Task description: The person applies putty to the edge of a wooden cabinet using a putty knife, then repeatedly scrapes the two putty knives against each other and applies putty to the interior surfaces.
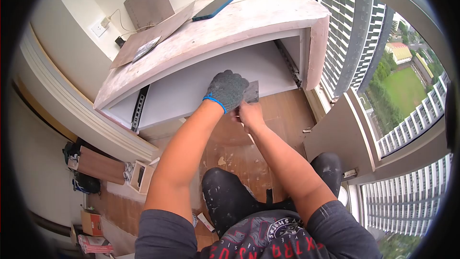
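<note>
My left hand (226, 90) wears a dark grey work glove with a blue cuff. Its fingers are curled closed, and what they may hold is hidden. Right beside it, my bare right hand (250, 115) pinches a small flat grey piece (253, 91) that sticks up past the fingers. Both hands meet in front of the open drawer bay of a white-pink, patchily coated cabinet (268, 7). Inside that bay, a metal drawer slide (139, 108) runs along the left wall and another slide (286, 62) along the right.
On the cabinet top lie a blue-edged phone (214, 7), brown sheets (149, 2) and a silvery packet (146, 49). A wall outlet (99, 29) holds a plug. Windows line the right side. Debris (223, 160) dots the wooden floor; a small wooden box (140, 176) sits at lower left.
</note>
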A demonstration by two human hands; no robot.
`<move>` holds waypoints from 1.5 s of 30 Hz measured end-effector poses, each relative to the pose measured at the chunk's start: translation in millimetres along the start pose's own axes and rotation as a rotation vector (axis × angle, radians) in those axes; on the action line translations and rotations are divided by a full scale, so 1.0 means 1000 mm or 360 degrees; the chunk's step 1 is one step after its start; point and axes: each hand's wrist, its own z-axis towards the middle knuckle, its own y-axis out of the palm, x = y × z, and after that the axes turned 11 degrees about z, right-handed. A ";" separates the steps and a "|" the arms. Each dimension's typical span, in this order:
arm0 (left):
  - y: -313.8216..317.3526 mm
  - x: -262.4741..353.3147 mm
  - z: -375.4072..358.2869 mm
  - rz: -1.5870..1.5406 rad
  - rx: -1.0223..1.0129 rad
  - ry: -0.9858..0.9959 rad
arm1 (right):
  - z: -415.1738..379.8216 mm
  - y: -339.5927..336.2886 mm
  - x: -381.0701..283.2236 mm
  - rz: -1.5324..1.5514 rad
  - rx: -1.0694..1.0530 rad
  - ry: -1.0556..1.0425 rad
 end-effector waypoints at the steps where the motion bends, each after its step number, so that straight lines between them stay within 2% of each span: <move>1: -0.008 0.002 0.005 -0.0014 -0.0007 0.0037 | -0.002 -0.001 -0.004 0.0009 0.0028 0.0015; 4: -0.032 0.016 -0.001 0.0093 -0.0258 0.0103 | 0.001 -0.001 0.000 0.0075 0.0022 -0.0072; 7: -0.014 0.016 0.007 -0.0004 0.0165 0.0083 | -0.006 -0.005 -0.013 0.0012 -0.0156 -0.0015; 10: -0.027 0.018 0.002 0.0066 -0.0159 0.0124 | -0.003 -0.001 -0.003 0.0090 0.0008 -0.0069; 13: -0.022 0.014 0.014 -0.0065 -0.0107 0.0017 | 0.001 -0.007 0.000 0.0045 -0.0093 0.0019; 17: -0.022 0.014 0.002 0.0024 -0.0187 0.0121 | -0.004 -0.002 -0.008 0.0006 -0.0075 -0.0096; 19: -0.018 0.018 0.016 0.0044 -0.0047 0.0072 | -0.027 0.005 -0.022 -0.0063 -0.0026 -0.0185; 20: -0.011 0.021 0.013 0.0030 0.0000 0.0021 | -0.021 0.002 -0.006 -0.0026 -0.0062 -0.0184; 22: -0.025 0.019 0.015 0.0036 -0.0181 0.0064 | 0.003 -0.002 0.009 0.0044 -0.0137 -0.0239; 24: -0.024 0.012 0.018 -0.0007 -0.0349 0.0138 | -0.004 0.000 0.006 0.0112 -0.0024 -0.0186; 28: -0.015 0.017 0.017 -0.0014 -0.0051 0.0007 | 0.000 -0.002 0.015 0.0006 -0.0038 -0.0234; 32: -0.022 0.012 0.024 0.0022 -0.0293 0.0090 | 0.007 -0.006 0.022 -0.0053 -0.0055 -0.0189; 34: -0.017 0.019 0.029 0.0017 -0.0140 0.0079 | 0.012 -0.014 0.019 -0.0900 -0.0171 -0.0743; 35: -0.012 0.021 0.025 0.0001 -0.0077 0.0045 | 0.015 -0.015 0.025 -0.1041 -0.0173 -0.0863; 36: -0.022 0.022 0.027 0.0092 -0.0221 0.0107 | 0.017 -0.015 0.031 -0.1184 -0.0163 -0.0987; 37: -0.022 0.022 0.022 0.0052 -0.0217 0.0106 | 0.019 -0.016 0.037 -0.1323 -0.0142 -0.1114; 39: -0.024 0.020 0.010 -0.0005 -0.0206 0.0127 | 0.020 -0.015 0.037 -0.1600 0.0012 -0.1627; 42: -0.034 0.019 0.016 0.0039 -0.0178 0.0148 | 0.012 0.000 0.032 0.0106 0.0005 -0.0296; 45: -0.021 0.025 0.015 -0.0119 -0.0084 0.0070 | 0.018 -0.014 0.031 -0.1505 -0.0167 -0.1169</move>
